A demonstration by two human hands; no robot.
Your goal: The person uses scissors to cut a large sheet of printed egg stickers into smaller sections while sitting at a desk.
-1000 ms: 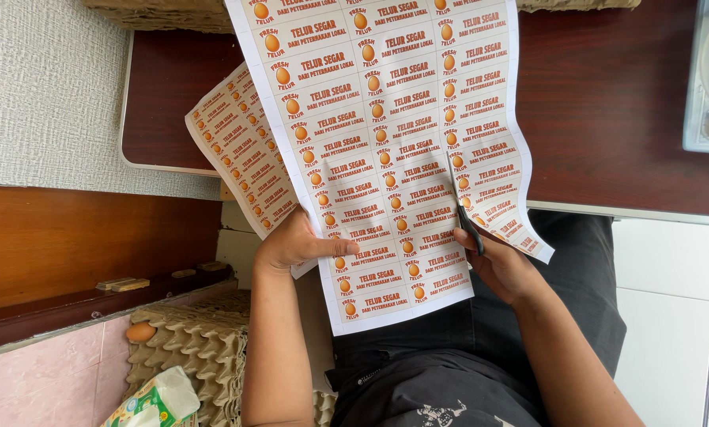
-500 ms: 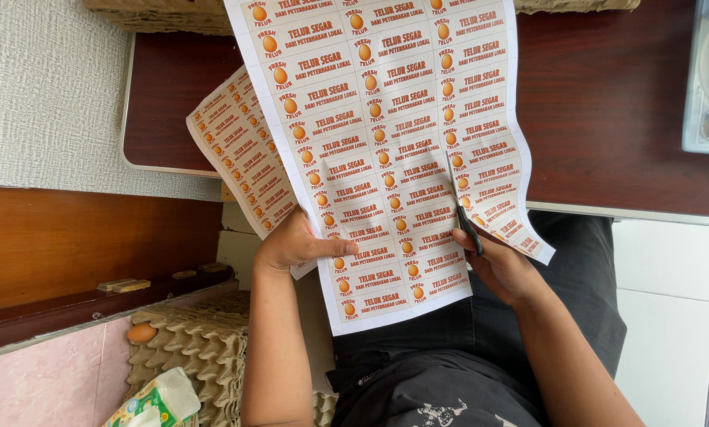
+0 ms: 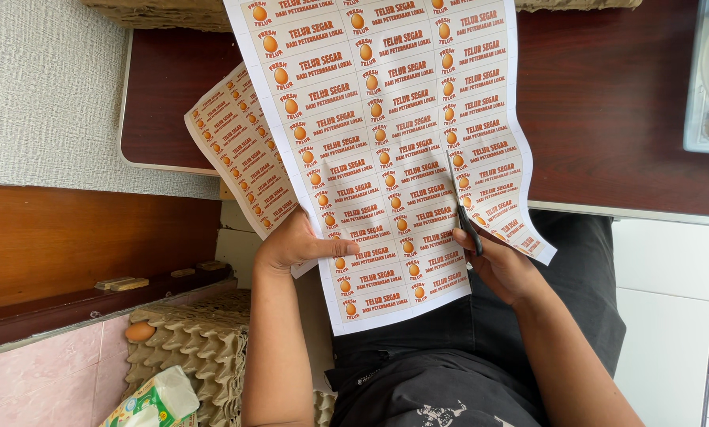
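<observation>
I see the big label sheet (image 3: 386, 134) hanging over my lap, my left hand (image 3: 295, 245) pinching its lower edge, thumb on top, to keep it taut, while my right hand (image 3: 501, 265), closed around the scissors (image 3: 465, 217), cuts upward between label columns.

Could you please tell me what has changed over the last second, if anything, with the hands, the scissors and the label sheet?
Nothing visibly changed. The left hand holds the white printed sheet of orange egg labels at its lower left, thumb on top, and the right hand keeps the dark-bladed scissors in the cut along the sheet's right column. The partly cut strip hangs where it was.
</observation>
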